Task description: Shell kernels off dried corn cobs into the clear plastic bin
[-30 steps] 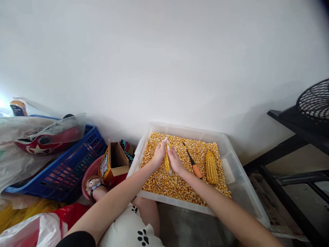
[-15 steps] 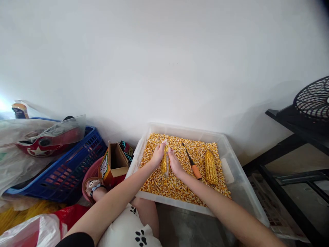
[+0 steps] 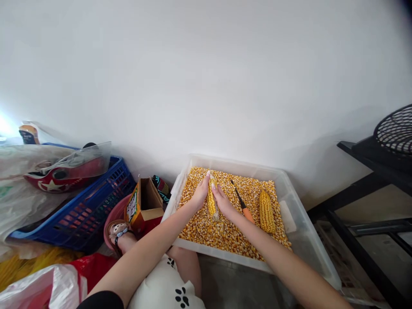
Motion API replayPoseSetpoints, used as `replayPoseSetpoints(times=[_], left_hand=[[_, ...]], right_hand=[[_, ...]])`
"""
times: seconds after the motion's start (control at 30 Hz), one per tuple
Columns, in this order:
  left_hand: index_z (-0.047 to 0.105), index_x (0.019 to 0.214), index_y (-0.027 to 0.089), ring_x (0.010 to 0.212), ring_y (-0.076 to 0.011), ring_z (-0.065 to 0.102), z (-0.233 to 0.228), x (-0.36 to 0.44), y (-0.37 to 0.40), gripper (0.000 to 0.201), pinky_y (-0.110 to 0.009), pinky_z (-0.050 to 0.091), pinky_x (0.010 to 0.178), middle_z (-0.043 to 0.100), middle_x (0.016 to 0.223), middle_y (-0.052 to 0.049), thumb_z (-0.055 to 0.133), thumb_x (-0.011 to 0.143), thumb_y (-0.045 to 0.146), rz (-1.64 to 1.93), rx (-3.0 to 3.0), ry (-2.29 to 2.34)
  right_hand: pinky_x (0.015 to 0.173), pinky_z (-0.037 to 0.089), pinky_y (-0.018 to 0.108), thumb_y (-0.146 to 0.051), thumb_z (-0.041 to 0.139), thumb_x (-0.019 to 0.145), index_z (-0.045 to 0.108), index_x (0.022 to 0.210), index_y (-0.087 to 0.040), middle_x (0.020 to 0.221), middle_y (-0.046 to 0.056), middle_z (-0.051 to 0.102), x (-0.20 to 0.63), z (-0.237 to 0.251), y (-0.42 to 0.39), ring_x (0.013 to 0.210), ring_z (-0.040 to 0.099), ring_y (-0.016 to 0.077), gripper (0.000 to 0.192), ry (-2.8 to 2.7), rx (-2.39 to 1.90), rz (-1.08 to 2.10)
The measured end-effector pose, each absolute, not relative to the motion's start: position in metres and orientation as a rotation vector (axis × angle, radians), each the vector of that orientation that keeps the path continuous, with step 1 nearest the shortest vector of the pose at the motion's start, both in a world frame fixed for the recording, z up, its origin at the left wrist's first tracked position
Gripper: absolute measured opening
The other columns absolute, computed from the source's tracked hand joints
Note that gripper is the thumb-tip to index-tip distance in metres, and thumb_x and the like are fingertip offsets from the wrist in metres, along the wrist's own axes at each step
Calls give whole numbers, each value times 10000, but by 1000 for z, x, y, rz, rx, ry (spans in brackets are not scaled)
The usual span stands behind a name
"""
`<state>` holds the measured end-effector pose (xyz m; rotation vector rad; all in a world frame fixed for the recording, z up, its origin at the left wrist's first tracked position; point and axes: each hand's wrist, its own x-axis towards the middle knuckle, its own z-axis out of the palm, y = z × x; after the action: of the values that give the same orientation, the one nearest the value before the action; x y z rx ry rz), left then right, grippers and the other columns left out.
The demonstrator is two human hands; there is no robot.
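Note:
A clear plastic tub (image 3: 299,240) on the floor holds a deep layer of loose yellow corn kernels (image 3: 222,231). Over its left middle, my left hand (image 3: 201,194) and my right hand (image 3: 222,201) press from both sides on a partly stripped corn cob (image 3: 211,201), held upright with its lower end near the kernels. A whole yellow cob (image 3: 265,211) lies on the kernels to the right. Between it and my right hand lies a tool with an orange handle and dark shaft (image 3: 241,201).
A white wall stands right behind the tub. To the left are an open cardboard box (image 3: 144,205), a pink basin (image 3: 113,219), a blue crate (image 3: 83,206) with a red helmet (image 3: 64,174), and plastic bags (image 3: 38,287). A black rack (image 3: 367,184) with a fan grille (image 3: 397,128) stands at right.
The two hands stay on the cob and have shifted it slightly within the tub. The camera has moved a little; everything else lies as before.

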<state>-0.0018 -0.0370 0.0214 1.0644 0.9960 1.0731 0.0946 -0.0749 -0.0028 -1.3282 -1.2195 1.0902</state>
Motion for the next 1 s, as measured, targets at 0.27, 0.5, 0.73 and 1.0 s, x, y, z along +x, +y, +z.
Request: replayPoseSetpoints(times=[0.27,0.5,0.73,1.0], left_hand=[[654,994,157,1108,-259,552,18,-1,-34,505,-329,417,936,674,1058,-103,474,799,586,1072,938,947],[661,987,200,1184,-247,491,19,-2,-35,428,-318,377,968,642,1141,-70,512,787,548,1071,971,933],[656,994,167,821,-228,623,16,-2,-33,615,-329,476,718,688,852,-93,351,800,664,858,964,796],[590,1097,173,861,-223,604,15,-7,-29,687,-305,474,658,658,994,-119,324,776,718,731,896,743]], right_hand=[[1095,251,438,-680,449,764,631,1132,-241,1248,51,586,98,-10,-70,1264,424,235,602,-1212,-1220,1129],[1047,334,424,-570,528,781,574,1187,-234,1242,57,590,97,-1,-70,1206,485,220,529,-1195,-1147,1192],[831,503,405,-544,527,788,585,1087,-213,1038,73,680,98,19,-62,962,632,247,449,-1044,-1272,1209],[772,498,409,-570,517,777,606,972,-220,912,49,694,108,35,-34,849,645,246,410,-1174,-1271,1291]])
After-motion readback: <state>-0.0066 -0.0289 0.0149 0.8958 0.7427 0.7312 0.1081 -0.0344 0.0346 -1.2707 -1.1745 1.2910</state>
